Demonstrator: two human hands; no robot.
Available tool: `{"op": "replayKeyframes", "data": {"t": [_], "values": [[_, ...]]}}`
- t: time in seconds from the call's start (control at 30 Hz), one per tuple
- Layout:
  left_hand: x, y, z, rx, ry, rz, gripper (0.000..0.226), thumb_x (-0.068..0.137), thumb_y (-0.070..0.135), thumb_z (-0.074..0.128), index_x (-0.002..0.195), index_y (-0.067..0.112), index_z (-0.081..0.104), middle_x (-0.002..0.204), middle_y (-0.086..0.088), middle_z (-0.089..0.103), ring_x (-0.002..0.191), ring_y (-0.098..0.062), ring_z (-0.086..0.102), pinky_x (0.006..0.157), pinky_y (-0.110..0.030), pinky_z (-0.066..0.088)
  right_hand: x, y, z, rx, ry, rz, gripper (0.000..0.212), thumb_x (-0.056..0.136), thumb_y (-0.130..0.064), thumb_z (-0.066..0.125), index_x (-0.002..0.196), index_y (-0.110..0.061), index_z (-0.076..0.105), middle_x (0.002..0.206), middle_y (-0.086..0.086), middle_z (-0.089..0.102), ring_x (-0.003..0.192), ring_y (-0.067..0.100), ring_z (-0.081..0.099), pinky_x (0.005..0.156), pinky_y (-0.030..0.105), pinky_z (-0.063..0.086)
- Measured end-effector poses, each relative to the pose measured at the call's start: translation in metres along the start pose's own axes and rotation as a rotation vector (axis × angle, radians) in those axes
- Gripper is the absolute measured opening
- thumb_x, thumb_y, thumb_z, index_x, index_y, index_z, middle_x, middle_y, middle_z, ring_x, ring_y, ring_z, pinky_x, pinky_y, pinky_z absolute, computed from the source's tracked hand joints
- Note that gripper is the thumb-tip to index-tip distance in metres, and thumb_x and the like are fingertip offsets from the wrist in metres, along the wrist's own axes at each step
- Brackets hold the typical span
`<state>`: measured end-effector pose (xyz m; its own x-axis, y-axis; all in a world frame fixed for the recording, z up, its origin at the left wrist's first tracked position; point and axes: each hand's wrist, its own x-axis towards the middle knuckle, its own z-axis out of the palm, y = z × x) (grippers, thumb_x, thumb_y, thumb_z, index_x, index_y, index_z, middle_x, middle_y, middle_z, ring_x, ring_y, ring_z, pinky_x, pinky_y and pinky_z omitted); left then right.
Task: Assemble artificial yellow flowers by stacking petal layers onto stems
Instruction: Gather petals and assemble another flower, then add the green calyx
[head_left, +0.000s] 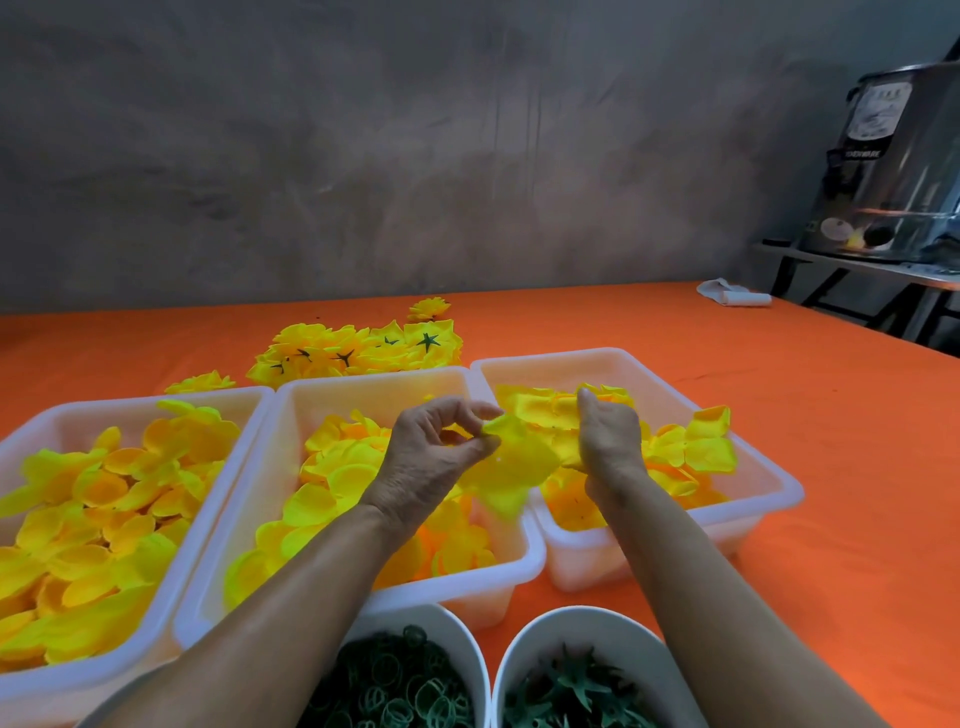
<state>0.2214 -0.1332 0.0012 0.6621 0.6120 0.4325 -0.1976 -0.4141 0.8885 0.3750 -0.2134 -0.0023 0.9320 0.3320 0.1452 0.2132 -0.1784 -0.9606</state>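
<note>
Both my hands hover over the gap between the middle tray (332, 395) and the right tray (769, 499). My left hand (436, 452) pinches the upper edge of a large yellow petal layer (511, 462) between thumb and fingertips. My right hand (608, 436) holds the same layer from its right side, fingers curled behind it; what lies in that palm is hidden. Three white trays hold loose yellow petal layers, the left tray (156, 618) fullest. Two white bowls sit at the near edge: one with green rings (395, 680), one with green star-shaped calyxes (571, 691).
A heap of finished yellow flowers (358, 351) lies behind the trays on the orange tablecloth (831, 519), with single flowers nearby. A folded white cloth (732, 296) lies at the far right. A large steel pot (893, 171) stands on a side bench.
</note>
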Motion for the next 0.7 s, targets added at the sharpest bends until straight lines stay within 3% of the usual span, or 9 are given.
{"op": "replayKeyframes", "data": {"t": [0.07,0.13,0.23,0.33,0.47,0.6,0.7], "values": [[0.0018,-0.0001,0.0006,-0.025,0.059,-0.022,0.024,0.08,-0.006,0.067,0.069,0.01,0.054,0.073,0.002,0.061,0.068,-0.004,0.056,0.066,-0.022,0.047,0.0027,0.0008,-0.0028,-0.082,0.058,0.005,0.054,0.101,-0.02,0.042,0.053,0.004,0.049,0.055,0.008,0.038,0.069,0.026,0.036,0.056,0.029,0.013],[0.0038,-0.0007,0.0007,-0.059,0.121,-0.034,0.018,0.083,-0.005,0.065,0.076,0.006,0.053,0.065,-0.001,0.053,0.057,-0.002,0.049,0.057,-0.018,0.044,0.0047,0.0011,-0.0034,-0.144,0.106,-0.002,0.051,0.102,-0.023,0.039,0.08,0.017,0.062,0.072,0.022,0.053,0.075,0.033,0.047,0.056,0.031,0.013],[0.0049,-0.0019,0.0011,-0.099,0.148,-0.051,0.02,0.083,-0.007,0.064,0.077,0.008,0.051,0.065,-0.004,0.054,0.056,-0.004,0.05,0.052,-0.015,0.043,0.0066,0.002,-0.0051,-0.137,0.195,0.023,0.047,0.102,-0.023,0.038,0.1,0.017,0.062,0.106,0.034,0.061,0.1,0.042,0.056,0.073,0.036,0.026],[0.0051,-0.0034,0.0011,-0.105,0.148,-0.066,0.021,0.082,-0.008,0.064,0.079,0.009,0.053,0.067,-0.006,0.06,0.057,-0.007,0.054,0.051,-0.015,0.045,0.0073,-0.0006,-0.0077,-0.092,0.253,0.083,0.038,0.101,-0.016,0.04,0.113,0.017,0.055,0.121,0.034,0.055,0.114,0.043,0.051,0.085,0.036,0.027],[0.0042,-0.0041,0.0013,-0.142,0.121,-0.084,0.019,0.082,-0.008,0.065,0.086,0.009,0.056,0.066,-0.002,0.067,0.057,-0.007,0.06,0.05,-0.019,0.049,0.0042,-0.0007,-0.0098,-0.054,0.339,0.086,0.027,0.095,-0.004,0.044,0.117,0.011,0.051,0.12,0.03,0.057,0.113,0.04,0.052,0.079,0.031,0.027],[0.0043,-0.0048,0.0006,-0.16,0.107,-0.088,0.012,0.08,-0.006,0.068,0.08,0.004,0.059,0.065,-0.006,0.064,0.054,-0.01,0.056,0.047,-0.019,0.045,-0.0023,-0.001,-0.0098,-0.032,0.409,0.056,0.039,0.093,0.001,0.042,0.132,0.004,0.045,0.125,0.025,0.057,0.115,0.037,0.053,0.084,0.031,0.031],[0.0051,-0.0061,0.0006,-0.167,0.104,-0.086,0.009,0.081,-0.006,0.067,0.082,-0.001,0.059,0.068,-0.008,0.064,0.056,-0.015,0.058,0.051,-0.025,0.048,-0.0013,0.0026,-0.009,-0.122,0.448,0.014,0.042,0.088,0.004,0.042,0.13,0.003,0.043,0.122,0.026,0.056,0.116,0.04,0.049,0.088,0.035,0.035]]}}
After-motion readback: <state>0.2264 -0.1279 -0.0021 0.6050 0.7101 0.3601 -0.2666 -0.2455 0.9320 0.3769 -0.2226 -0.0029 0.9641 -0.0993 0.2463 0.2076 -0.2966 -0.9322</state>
